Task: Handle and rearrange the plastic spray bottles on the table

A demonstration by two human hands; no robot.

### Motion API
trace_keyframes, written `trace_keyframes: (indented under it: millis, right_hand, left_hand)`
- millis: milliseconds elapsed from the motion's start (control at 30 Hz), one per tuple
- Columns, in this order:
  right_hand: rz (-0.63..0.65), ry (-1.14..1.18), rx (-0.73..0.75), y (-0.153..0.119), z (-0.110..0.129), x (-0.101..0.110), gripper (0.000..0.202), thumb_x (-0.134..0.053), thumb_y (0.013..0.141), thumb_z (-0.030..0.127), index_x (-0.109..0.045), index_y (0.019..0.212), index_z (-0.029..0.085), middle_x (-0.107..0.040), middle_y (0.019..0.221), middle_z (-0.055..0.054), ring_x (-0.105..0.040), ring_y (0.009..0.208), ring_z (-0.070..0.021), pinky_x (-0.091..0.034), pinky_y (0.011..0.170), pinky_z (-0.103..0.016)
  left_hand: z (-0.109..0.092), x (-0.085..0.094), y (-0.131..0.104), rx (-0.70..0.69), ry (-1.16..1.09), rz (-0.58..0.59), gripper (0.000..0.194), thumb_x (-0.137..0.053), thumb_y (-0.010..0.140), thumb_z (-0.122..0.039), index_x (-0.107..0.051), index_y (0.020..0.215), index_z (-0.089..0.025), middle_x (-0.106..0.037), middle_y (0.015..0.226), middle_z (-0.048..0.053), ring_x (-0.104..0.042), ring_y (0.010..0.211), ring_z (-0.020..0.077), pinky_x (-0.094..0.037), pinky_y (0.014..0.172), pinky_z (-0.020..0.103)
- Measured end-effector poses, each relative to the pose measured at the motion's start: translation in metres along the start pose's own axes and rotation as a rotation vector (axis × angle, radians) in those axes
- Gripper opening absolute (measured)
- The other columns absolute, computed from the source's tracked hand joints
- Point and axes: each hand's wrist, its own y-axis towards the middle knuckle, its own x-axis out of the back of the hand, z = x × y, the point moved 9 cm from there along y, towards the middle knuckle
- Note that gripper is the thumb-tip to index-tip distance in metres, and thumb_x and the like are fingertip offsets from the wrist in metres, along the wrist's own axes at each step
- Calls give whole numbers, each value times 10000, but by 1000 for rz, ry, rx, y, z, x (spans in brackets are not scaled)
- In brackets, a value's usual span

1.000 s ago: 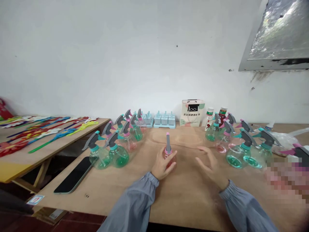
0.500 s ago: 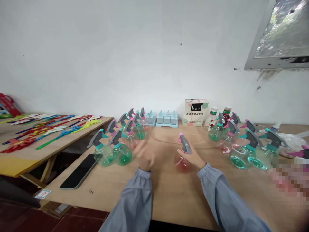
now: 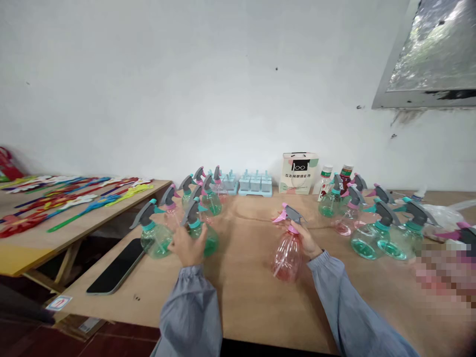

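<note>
My right hand is closed round the neck of a pink spray bottle, whose pink nozzle points left. On the left, my left hand has its fingers wrapped round a green spray bottle just below its teal collar; part of that bottle is hidden behind the hand. Another green spray bottle stands just left of my left hand. Behind it are several more green and pink bottles. A second group of spray bottles, including a green one, stands on the right.
A black phone lies at the left of the table. Pale blue moulds, a paper bag and two capped bottles stand along the wall. Colourful flower crafts cover the left table. A blurred patch is at the right.
My left hand has moved left onto the green bottle, which is now tilted and shifted right. The pink bottle in my right hand has turned and come nearer. The view has shifted slightly.
</note>
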Motion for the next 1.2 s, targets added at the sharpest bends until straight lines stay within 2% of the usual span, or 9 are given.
trace_keyframes:
  millis: [100, 200, 300, 400, 567, 767, 900, 1033, 1200]
  right_hand:
    - [33, 83, -75, -3, 0, -10, 592, -707, 729, 553, -647, 1236, 253, -764, 1067, -92, -685, 1097, -308, -556, 886, -419]
    - [1, 111, -86, -4, 4, -15, 607, -712, 704, 552, -657, 1227, 249, -770, 1063, -88, -696, 1079, -305, -566, 861, -399]
    - [-34, 98, -79, -4, 5, -15, 589, -728, 683, 540, -671, 1192, 248, -773, 1041, -76, -708, 1046, -293, -577, 801, -366]
    - [-110, 80, -73, -3, 2, -7, 532, -736, 673, 531, -697, 1112, 234, -775, 969, -63, -724, 939, -266, -573, 696, -321]
    - [-234, 44, -30, -4, -2, 7, 423, -753, 621, 536, -724, 903, 222, -736, 765, -36, -682, 723, -205, -525, 573, -277]
    - [-224, 75, -40, -6, -3, 3, 388, -743, 630, 474, -725, 938, 239, -747, 878, -38, -647, 756, -181, -531, 617, -274]
    - [-276, 64, -27, -6, -3, 9, 337, -735, 608, 500, -712, 797, 222, -722, 800, -36, -622, 698, -170, -510, 562, -256]
    - [-289, 58, -40, -6, -8, 14, 324, -751, 612, 483, -708, 805, 227, -709, 797, -21, -603, 671, -148, -503, 570, -246]
    - [-277, 12, -48, -6, -9, 12, 346, -759, 613, 506, -699, 815, 232, -722, 845, -39, -647, 796, -198, -517, 606, -263]
  left_hand:
    - [-30, -22, -22, -127, 44, 37, 438, -561, 788, -532, -601, 1011, -157, -643, 1023, 146, -581, 1055, 342, -406, 929, 494]
    - [-59, -48, -47, -269, -3, 98, 432, -531, 827, -530, -602, 1034, -158, -634, 1076, 164, -578, 1067, 336, -433, 903, 460]
    - [-72, -67, -62, -339, -56, 149, 473, -514, 859, -525, -573, 1139, -147, -635, 1136, 179, -589, 1089, 334, -441, 915, 457]
    - [-77, -76, -68, -399, -109, 169, 603, -571, 825, -573, -524, 1243, -142, -640, 1192, 191, -594, 1143, 336, -437, 958, 457]
    - [-76, -84, -68, -438, -145, 202, 694, -611, 799, -573, -476, 1315, -129, -665, 1182, 195, -621, 1152, 332, -439, 975, 460]
    - [-77, -83, -69, -441, -167, 226, 672, -631, 794, -530, -464, 1315, -139, -659, 1214, 194, -623, 1162, 331, -446, 978, 466]
    - [-77, -84, -68, -441, -170, 246, 654, -640, 789, -519, -471, 1301, -149, -659, 1215, 192, -624, 1158, 330, -444, 986, 470]
    - [-77, -83, -68, -442, -176, 246, 652, -643, 789, -511, -463, 1310, -162, -651, 1232, 191, -622, 1169, 326, -449, 979, 465]
    - [-76, -85, -68, -443, -173, 264, 663, -641, 792, -514, -452, 1317, -155, -643, 1246, 198, -615, 1180, 329, -447, 978, 467]
